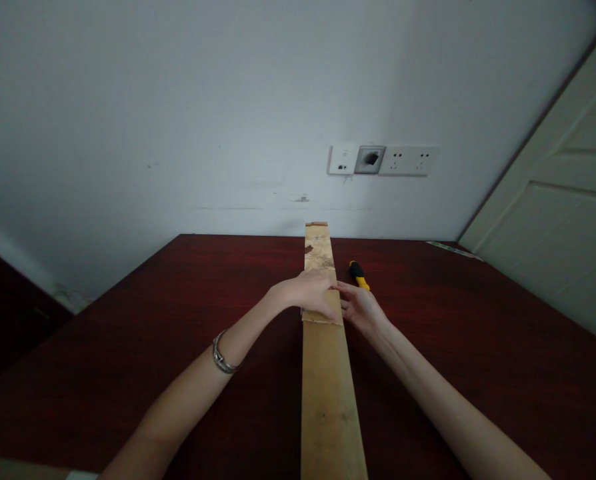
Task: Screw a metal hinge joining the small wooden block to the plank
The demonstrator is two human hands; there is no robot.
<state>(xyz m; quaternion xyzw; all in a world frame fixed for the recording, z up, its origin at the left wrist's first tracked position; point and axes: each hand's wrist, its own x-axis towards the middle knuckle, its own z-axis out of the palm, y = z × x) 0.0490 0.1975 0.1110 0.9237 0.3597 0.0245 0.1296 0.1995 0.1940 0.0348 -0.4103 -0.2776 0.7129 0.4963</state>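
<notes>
A long, pale wooden board [328,400] runs from the bottom of the view toward the wall, its far end rough and stained. A ragged light line crosses its top just nearer than my hands. My left hand [313,292] lies across the board from the left, with fingers and thumb bent over its top toward the right edge. At that right edge is my right hand [361,307], its fingertips bent against the board's side. Whether something small is between the two hands is hidden. Just beyond my right hand lies a tool with a black and yellow handle [358,273].
The dark red tabletop [218,267] reaches back to a pale wall [178,120]. Sockets and a switch plate [383,161] sit on the wall above the board's far end. A white panelled door [568,220] stands at the right. A thin strip [453,250] lies at the table's back right edge.
</notes>
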